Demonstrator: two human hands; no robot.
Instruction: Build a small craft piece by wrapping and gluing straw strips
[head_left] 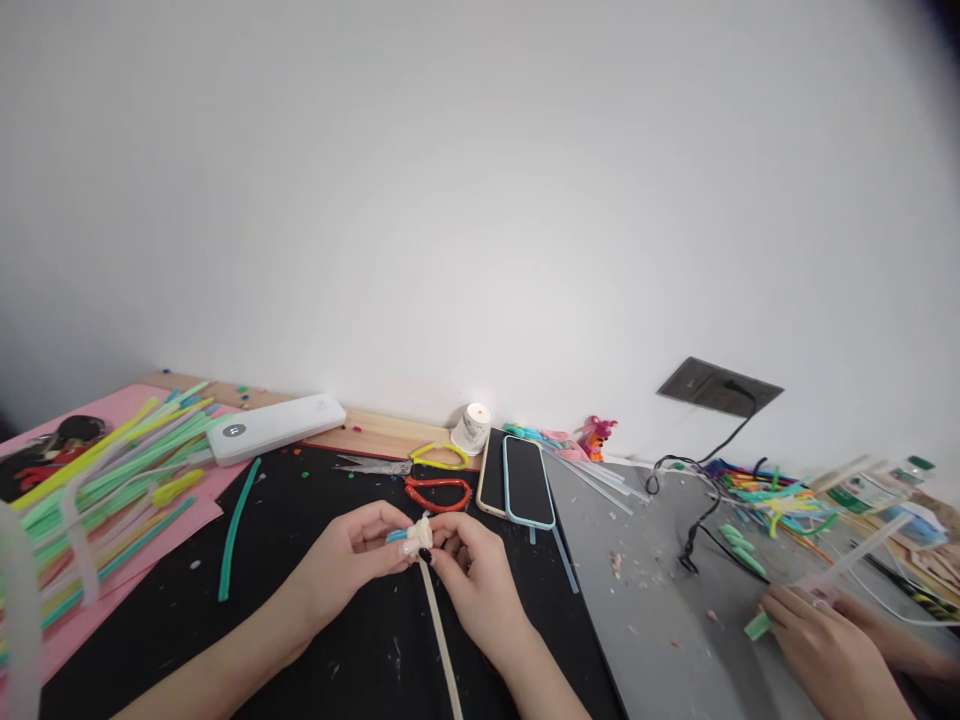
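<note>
Over a black mat (300,610), my left hand (352,555) and my right hand (472,570) meet, both pinched closed. Between their fingertips is a small cream-white folded piece (420,535) on top of a long pale straw (442,640) that runs down toward me. A short blue straw bit (395,536) pokes out by my left fingertips. Just behind my hands lie scissors with orange and yellow handles (435,478).
A bundle of green, yellow and pale straws (97,490) lies on pink paper at left, with a loose green straw (236,530) and a white power bank (274,426). Two phones (521,480) lie behind. At right another person's hands (817,640) hold a green piece near colourful straw scraps (765,500).
</note>
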